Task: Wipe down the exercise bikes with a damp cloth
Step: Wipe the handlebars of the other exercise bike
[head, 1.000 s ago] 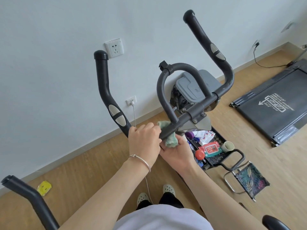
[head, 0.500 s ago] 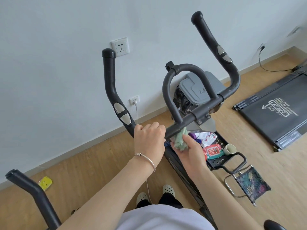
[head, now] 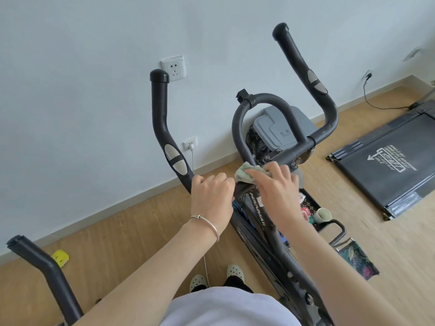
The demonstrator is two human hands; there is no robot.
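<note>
A black exercise bike (head: 259, 215) stands in front of me, its two foam-covered handlebars (head: 162, 128) rising left and right of a centre loop bar. My left hand (head: 211, 191) grips the horizontal bar at the base of the left handlebar. My right hand (head: 274, 184) holds a pale green cloth (head: 244, 172) and presses it on top of the bar, at the foot of the centre loop. Most of the cloth is hidden under my fingers.
A grey lidded bin (head: 280, 130) stands behind the bike by the wall. A black tray (head: 313, 208) with a cup (head: 323, 214) and small items lies on the floor right. A flat treadmill (head: 388, 165) lies far right. Another bike's handlebar (head: 44, 267) rises at lower left.
My right hand has lifted the cloth from below the bar to the top of it, at the foot of the centre loop. My left hand has kept its grip.
</note>
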